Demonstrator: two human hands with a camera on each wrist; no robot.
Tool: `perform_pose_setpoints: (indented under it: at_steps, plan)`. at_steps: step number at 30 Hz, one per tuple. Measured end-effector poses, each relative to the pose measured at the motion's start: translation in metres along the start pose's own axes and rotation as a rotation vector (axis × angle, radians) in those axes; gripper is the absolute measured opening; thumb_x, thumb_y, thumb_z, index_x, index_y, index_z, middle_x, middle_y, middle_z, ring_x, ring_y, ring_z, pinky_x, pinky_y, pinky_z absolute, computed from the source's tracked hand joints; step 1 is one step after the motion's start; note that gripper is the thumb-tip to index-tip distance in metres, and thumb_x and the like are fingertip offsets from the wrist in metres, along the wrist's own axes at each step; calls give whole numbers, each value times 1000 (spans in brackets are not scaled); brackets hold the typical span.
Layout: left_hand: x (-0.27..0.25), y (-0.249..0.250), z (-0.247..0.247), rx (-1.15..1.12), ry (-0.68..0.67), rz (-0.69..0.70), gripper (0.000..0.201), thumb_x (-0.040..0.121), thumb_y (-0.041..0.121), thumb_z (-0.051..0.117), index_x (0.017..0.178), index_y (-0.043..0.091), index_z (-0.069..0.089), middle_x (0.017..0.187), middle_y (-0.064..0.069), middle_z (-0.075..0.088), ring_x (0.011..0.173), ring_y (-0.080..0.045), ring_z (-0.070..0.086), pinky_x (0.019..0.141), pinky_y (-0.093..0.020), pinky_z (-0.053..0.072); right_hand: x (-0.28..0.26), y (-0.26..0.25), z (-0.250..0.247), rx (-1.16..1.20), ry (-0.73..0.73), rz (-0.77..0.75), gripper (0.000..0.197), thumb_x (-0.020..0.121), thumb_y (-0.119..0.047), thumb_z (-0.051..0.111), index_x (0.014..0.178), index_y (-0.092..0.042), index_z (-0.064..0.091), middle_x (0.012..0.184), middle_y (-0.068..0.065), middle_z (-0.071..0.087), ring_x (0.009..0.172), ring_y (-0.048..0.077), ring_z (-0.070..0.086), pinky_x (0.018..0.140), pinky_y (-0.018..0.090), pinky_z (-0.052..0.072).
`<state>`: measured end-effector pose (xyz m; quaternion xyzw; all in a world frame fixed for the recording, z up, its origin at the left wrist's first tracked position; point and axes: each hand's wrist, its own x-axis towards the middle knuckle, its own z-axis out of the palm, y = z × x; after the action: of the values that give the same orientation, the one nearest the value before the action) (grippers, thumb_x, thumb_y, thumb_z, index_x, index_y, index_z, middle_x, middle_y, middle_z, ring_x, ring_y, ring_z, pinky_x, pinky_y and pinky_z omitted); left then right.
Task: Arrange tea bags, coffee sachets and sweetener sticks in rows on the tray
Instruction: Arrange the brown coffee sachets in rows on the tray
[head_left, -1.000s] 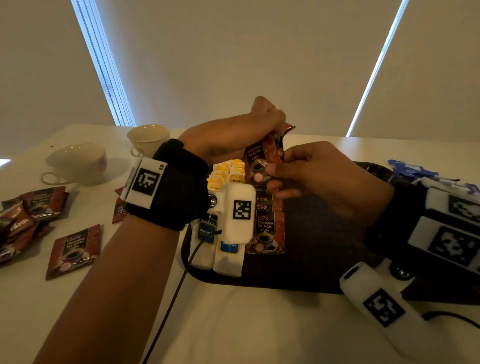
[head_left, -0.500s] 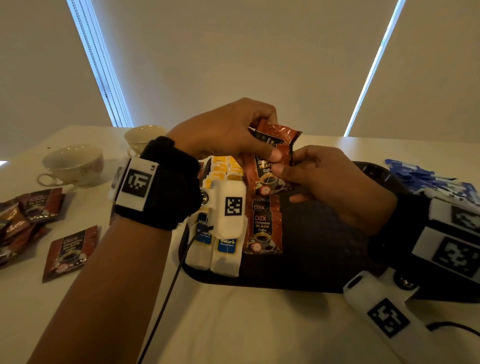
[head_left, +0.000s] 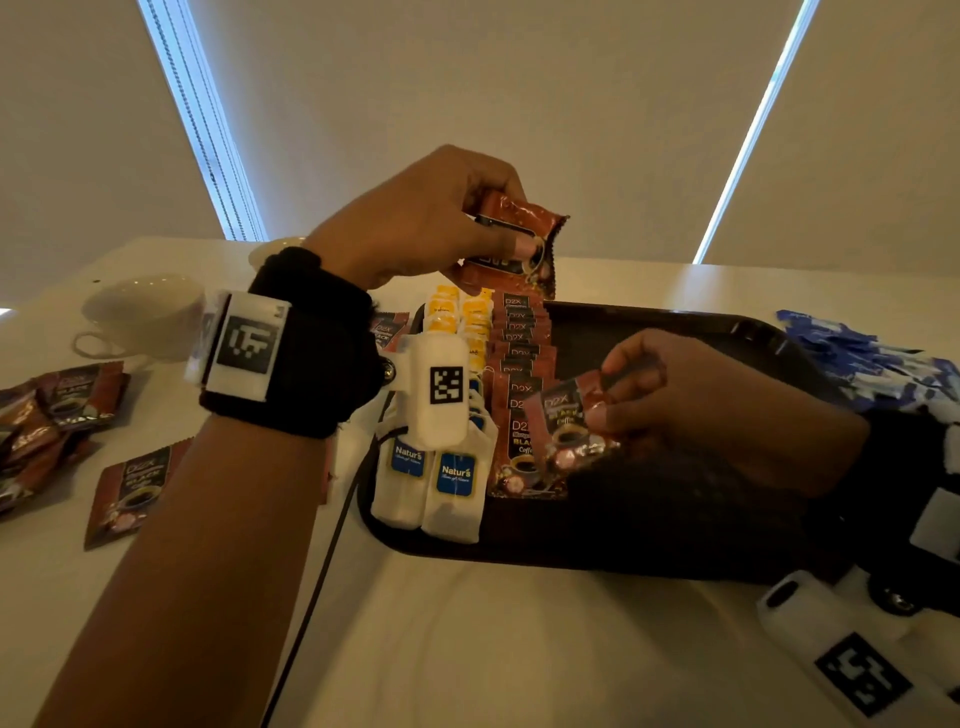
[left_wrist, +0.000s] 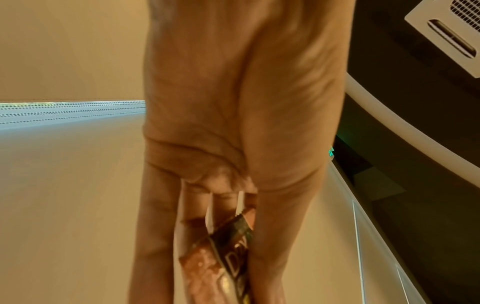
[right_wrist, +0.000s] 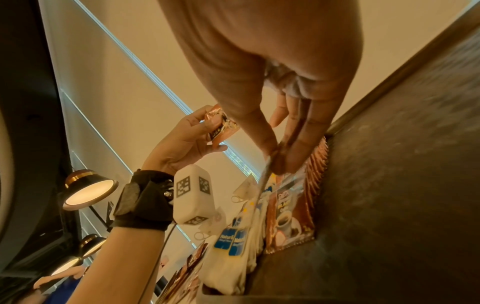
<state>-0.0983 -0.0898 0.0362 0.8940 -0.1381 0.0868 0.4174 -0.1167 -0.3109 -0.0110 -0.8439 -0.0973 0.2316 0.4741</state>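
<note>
From the head view, the right hand (head_left: 727, 410) pinched one coffee sachet (head_left: 569, 421) low over the neat sachet row (head_left: 519, 364) on the tray (head_left: 675, 519) and could have bumped it crooked, while the left hand (head_left: 415, 228) held spare sachets (head_left: 519, 234) up high; only the left wrist view showed them squeezed between fingers (left_wrist: 153, 226), and only the right wrist view showed the tea bags (right_wrist: 233, 257) from the side.

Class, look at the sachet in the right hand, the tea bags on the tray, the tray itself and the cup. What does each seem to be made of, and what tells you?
Sachet: glossy printed foil or plastic film, probably; it glints and crinkles.
Tea bags: soft matte white paper, seemingly.
Tray: dark, dull, faintly textured; likely plastic.
Cup: smooth glazed white, likely ceramic.
</note>
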Motion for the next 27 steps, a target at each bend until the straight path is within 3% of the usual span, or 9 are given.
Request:
perform_pose_setpoints:
  at_steps: [6,12,15,20,27]
  plan:
    - [0,2,1,54,-36,-1,20,83,26,68,97,15,60,93,-1,64,81,-15,68,60,-25,59,2,7,11,-127,-157,112,31,78,-2,68,99,-19,51,98,6,62,81,16,64,51,18,51]
    - [1,2,3,53,-40,-18,21,83,24,68,98,13,60,96,-3,64,83,-17,68,60,-24,59,7,5,23,-317,-207,70,30,82,-12,68,90,-26,43,91,-3,55,79,11,57,50,17,47]
    - [1,2,4,58,-45,-19,23,83,26,68,100,12,60,97,-4,65,82,-15,68,60,-23,59,10,3,27,-410,-200,37,33,83,-15,68,97,-25,40,91,-2,55,71,9,58,48,15,46]
    - [2,1,4,77,-54,-18,25,84,25,67,102,10,60,97,-4,65,80,-13,68,60,-25,59,16,2,30,-426,-181,6,39,83,-10,67,109,-15,38,83,1,60,58,8,62,47,15,51]
    - [2,1,4,87,-88,-37,26,83,24,68,103,9,61,94,-2,65,81,-15,69,61,-26,59,21,2,31,-358,-229,34,38,84,-6,65,108,-15,37,91,6,62,60,12,65,48,17,53]
